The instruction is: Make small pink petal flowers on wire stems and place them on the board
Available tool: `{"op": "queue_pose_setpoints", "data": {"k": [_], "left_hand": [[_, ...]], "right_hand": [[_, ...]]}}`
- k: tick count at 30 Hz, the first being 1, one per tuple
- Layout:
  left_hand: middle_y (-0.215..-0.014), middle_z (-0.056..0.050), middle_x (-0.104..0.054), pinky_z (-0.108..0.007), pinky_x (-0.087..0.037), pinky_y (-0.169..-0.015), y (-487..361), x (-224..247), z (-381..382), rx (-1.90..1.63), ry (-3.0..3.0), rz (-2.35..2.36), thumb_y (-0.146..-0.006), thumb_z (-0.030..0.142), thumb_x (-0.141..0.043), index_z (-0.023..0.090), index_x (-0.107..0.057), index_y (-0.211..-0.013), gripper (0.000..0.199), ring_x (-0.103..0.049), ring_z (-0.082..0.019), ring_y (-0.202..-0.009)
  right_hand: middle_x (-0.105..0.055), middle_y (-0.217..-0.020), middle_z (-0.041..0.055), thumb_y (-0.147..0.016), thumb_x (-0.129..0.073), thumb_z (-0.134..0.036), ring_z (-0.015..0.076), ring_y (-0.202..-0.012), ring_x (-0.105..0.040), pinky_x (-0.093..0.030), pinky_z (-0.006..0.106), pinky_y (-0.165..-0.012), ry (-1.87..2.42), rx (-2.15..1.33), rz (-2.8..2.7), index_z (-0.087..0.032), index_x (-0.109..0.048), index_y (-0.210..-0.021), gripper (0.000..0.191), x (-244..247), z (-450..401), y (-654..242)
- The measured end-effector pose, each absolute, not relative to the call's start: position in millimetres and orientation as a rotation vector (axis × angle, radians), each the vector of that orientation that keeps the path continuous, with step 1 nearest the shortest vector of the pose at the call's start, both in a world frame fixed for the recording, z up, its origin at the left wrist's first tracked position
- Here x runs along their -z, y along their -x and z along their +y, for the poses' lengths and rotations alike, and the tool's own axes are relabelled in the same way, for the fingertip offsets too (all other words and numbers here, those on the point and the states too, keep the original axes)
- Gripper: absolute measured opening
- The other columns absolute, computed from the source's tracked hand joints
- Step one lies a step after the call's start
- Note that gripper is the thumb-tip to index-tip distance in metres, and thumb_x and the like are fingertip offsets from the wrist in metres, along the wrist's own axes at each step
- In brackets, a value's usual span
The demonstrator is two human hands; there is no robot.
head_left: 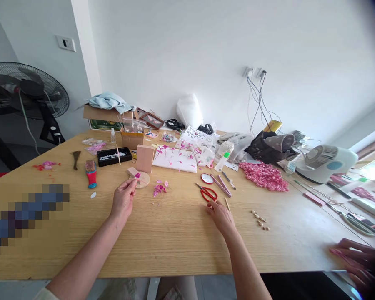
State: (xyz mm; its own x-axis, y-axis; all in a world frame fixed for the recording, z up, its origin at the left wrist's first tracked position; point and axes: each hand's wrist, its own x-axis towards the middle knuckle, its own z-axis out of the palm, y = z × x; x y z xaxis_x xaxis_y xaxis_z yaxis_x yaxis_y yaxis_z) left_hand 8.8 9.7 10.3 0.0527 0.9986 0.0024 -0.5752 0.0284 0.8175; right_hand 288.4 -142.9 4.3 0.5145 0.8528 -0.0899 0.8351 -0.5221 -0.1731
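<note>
My left hand (124, 196) is raised over the table, thumb and fingers pinched on a small magenta flower (138, 175). Just behind it lies a round wooden disc (144, 180) beside an upright wooden block (145, 158). A little pile of magenta petal pieces (160, 189) sits to its right. My right hand (220, 216) rests low on the tabletop, fingers curled at the handle ends of red-handled pliers (210, 193). Their jaws point away to the left. A thin wooden stick (227, 205) lies close to that hand.
A white pad (175, 161) bears several magenta flower sprigs. A black tray (114, 157) and red-blue brush (91, 173) stand left. Pink beaded strands (264, 176) and a white fan (328, 163) lie right. Another person's hand (356, 258) is at the right edge.
</note>
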Motion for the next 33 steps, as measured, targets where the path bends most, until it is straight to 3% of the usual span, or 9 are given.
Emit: {"op": "queue_pose_setpoints", "data": {"k": [6, 10, 13, 16, 19, 22, 27, 33], "left_hand": [[-0.056, 0.004, -0.050, -0.017, -0.024, -0.043, -5, -11, 13, -1.415, -0.753, 0.744, -0.050, 0.023, -0.073, 0.013, -0.064, -0.066, 0.021, -0.033, -0.003, -0.047], [-0.057, 0.003, -0.052, -0.017, -0.024, -0.042, -5, -11, 13, -1.414, -0.749, 0.751, -0.050, 0.023, -0.073, 0.012, -0.064, -0.067, 0.022, -0.034, -0.003, -0.047], [-0.055, 0.004, -0.051, -0.017, -0.024, -0.042, -4, -11, 14, -1.420, -0.758, 0.743, -0.050, 0.023, -0.072, 0.012, -0.064, -0.067, 0.021, -0.033, -0.003, -0.046], [-0.056, 0.003, -0.052, -0.017, -0.023, -0.042, -2, -12, 16, -1.434, -0.762, 0.731, -0.051, 0.022, -0.072, 0.012, -0.064, -0.067, 0.020, -0.034, -0.003, -0.046], [-0.057, 0.003, -0.053, -0.017, -0.024, -0.042, 1, -11, 18, -1.448, -0.762, 0.733, -0.051, 0.022, -0.072, 0.012, -0.064, -0.066, 0.020, -0.035, -0.002, -0.046], [-0.059, 0.002, -0.053, -0.017, -0.024, -0.041, 1, -10, 19, -1.454, -0.756, 0.745, -0.051, 0.022, -0.072, 0.012, -0.064, -0.067, 0.021, -0.035, -0.002, -0.046], [-0.058, 0.003, -0.052, -0.017, -0.024, -0.041, 0, -8, 19, -1.442, -0.760, 0.732, -0.051, 0.022, -0.072, 0.012, -0.063, -0.067, 0.020, -0.035, -0.002, -0.046], [-0.059, 0.003, -0.053, -0.018, -0.024, -0.042, 4, -9, 20, -1.463, -0.758, 0.740, -0.052, 0.021, -0.071, 0.012, -0.063, -0.067, 0.019, -0.034, -0.003, -0.045]], "right_hand": [[-0.053, -0.108, 0.0054, -0.070, -0.044, -0.002, 0.0159, -0.094, -0.052, -0.035, 0.023, -0.071, 2.636, -0.251, -1.502, -0.024, -0.050, -0.112, 0.048, -10, -157, -304], [-0.056, -0.100, 0.0065, -0.079, -0.043, -0.026, 0.0187, -0.090, -0.054, -0.036, 0.026, -0.065, 2.707, -0.243, -1.403, -0.023, -0.055, -0.101, 0.026, -15, -151, -296], [-0.058, -0.095, 0.0068, -0.080, -0.039, -0.039, 0.0217, -0.088, -0.055, -0.036, 0.027, -0.060, 2.770, -0.241, -1.337, -0.023, -0.057, -0.093, 0.028, -15, -145, -289], [-0.060, -0.094, 0.0048, -0.078, -0.043, -0.025, 0.0199, -0.086, -0.056, -0.036, 0.025, -0.059, 2.771, -0.289, -1.403, -0.024, -0.058, -0.092, 0.020, -13, -145, -292], [-0.058, -0.100, 0.0032, -0.073, -0.047, -0.012, 0.0173, -0.088, -0.055, -0.035, 0.024, -0.064, 2.719, -0.285, -1.479, -0.027, -0.055, -0.101, 0.033, -13, -151, -300], [-0.057, -0.101, 0.0058, -0.074, -0.048, -0.018, 0.0180, -0.091, -0.054, -0.036, 0.025, -0.068, 2.698, -0.260, -1.475, -0.025, -0.052, -0.107, 0.034, -14, -154, -303], [-0.058, -0.098, 0.0072, -0.079, -0.042, -0.039, 0.0197, -0.087, -0.055, -0.037, 0.027, -0.066, 2.684, -0.248, -1.426, -0.022, -0.056, -0.098, 0.030, -10, -143, -290], [-0.058, -0.092, 0.0032, -0.076, -0.042, -0.018, 0.0150, -0.079, -0.056, -0.036, 0.023, -0.062, 2.652, -0.285, -1.552, -0.023, -0.060, -0.083, 0.020, -5, -143, -294]]}}
